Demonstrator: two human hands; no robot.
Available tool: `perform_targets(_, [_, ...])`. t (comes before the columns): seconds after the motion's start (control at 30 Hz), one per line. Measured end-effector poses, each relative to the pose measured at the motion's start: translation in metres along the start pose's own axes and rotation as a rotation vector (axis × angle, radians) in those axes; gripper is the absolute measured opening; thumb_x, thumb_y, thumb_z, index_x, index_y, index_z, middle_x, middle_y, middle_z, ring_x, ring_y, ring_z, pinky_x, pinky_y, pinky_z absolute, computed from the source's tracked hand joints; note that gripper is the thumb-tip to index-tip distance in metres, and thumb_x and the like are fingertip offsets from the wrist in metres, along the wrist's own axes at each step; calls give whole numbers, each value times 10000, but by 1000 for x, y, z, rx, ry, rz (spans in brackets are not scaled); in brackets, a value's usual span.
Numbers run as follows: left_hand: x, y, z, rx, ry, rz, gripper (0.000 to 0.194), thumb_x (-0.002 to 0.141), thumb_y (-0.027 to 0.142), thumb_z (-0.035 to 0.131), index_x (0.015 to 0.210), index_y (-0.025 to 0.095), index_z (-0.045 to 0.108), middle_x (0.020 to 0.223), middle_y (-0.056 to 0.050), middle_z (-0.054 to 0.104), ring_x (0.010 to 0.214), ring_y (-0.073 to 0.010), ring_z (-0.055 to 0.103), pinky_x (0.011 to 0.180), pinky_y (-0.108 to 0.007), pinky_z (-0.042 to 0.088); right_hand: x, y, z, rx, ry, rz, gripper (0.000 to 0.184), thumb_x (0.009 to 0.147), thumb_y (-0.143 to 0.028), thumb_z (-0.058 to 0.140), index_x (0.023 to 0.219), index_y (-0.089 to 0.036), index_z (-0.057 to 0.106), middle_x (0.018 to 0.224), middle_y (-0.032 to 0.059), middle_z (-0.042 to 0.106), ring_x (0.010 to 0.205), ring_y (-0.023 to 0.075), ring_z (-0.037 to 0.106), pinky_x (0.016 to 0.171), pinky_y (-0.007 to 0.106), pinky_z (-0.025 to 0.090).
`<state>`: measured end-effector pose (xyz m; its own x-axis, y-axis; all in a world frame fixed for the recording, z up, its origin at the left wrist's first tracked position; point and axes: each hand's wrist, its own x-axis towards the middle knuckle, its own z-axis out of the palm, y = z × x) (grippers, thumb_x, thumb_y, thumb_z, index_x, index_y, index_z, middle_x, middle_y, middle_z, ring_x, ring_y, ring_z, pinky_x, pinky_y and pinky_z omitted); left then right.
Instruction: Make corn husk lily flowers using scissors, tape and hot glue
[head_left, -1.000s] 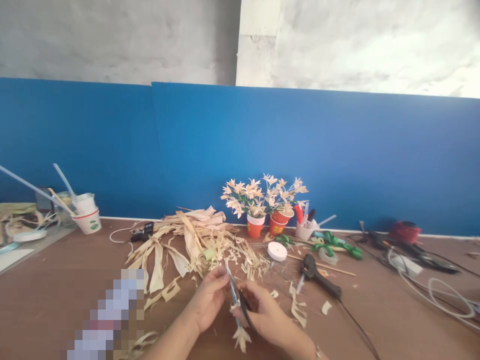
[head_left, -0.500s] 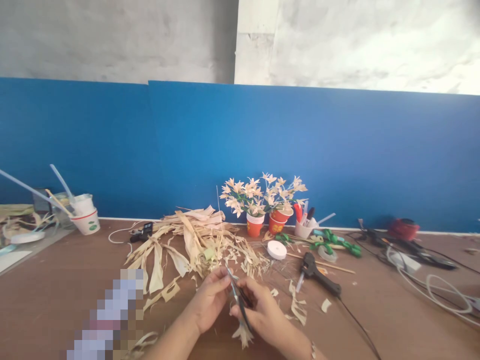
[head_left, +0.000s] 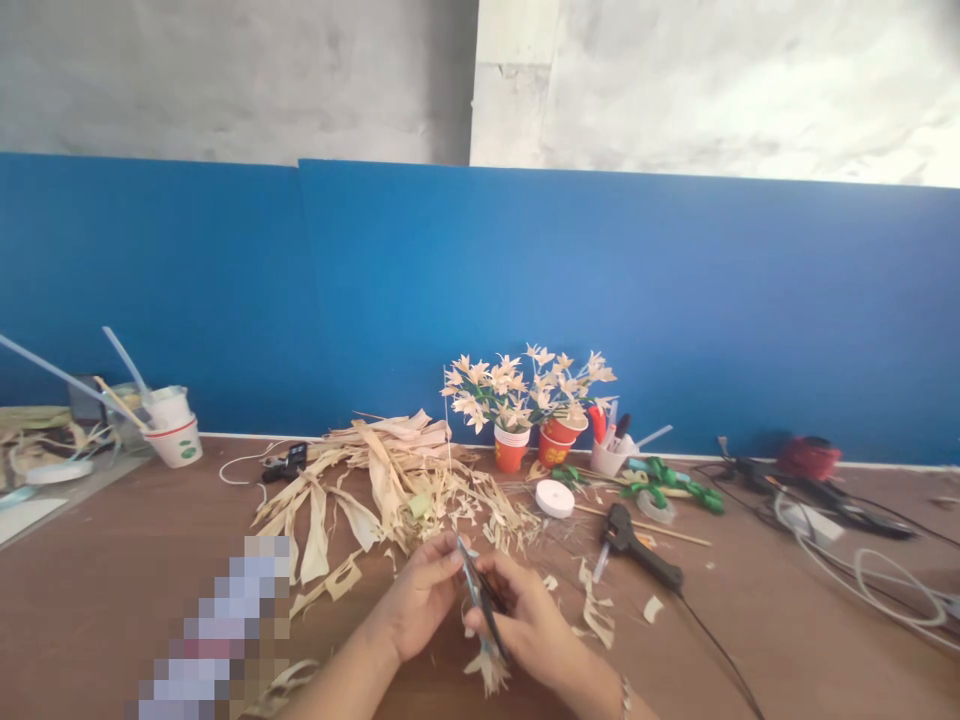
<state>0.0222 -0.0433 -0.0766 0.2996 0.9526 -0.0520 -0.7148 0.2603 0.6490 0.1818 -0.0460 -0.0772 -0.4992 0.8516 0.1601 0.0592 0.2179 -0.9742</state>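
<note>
We've got the pale beige, pointed-petalled flower (head_left: 488, 669) low between our hands, bloom down. Left hand (head_left: 424, 598) pinches its light-blue stem (head_left: 472, 585) near the top; right hand (head_left: 529, 622) is curled round black-handled scissors (head_left: 492, 618).

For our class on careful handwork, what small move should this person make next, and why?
Probably ease the tip of the dark tool, likely scissors, slightly away from the left hand. The right hand holds the tool along the bluish stem, and its tip points right beside the left fingertips, with the pale flower at the other end.
</note>
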Motion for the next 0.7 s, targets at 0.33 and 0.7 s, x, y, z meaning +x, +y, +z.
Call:
perform_targets(0.33, [-1,0,5,13,-54,-26,145,654,170,766,749,142,660,747,-23,636,734,-144,577,797,-283,408,1,0,0,74,-29,-39,465,672,-525,711,935,-184,534,713,-25,481,660,122,447,613,243,407])
perform_targets(0.7, [-2,-1,4,14,-26,-41,179,633,176,782,754,146,654,746,-25,638,747,-158,590,800,-291,409,2,-5,2,219,-94,-32,471,673,-536,709,918,-189,504,789,-8,484,711,129,455,627,241,399])
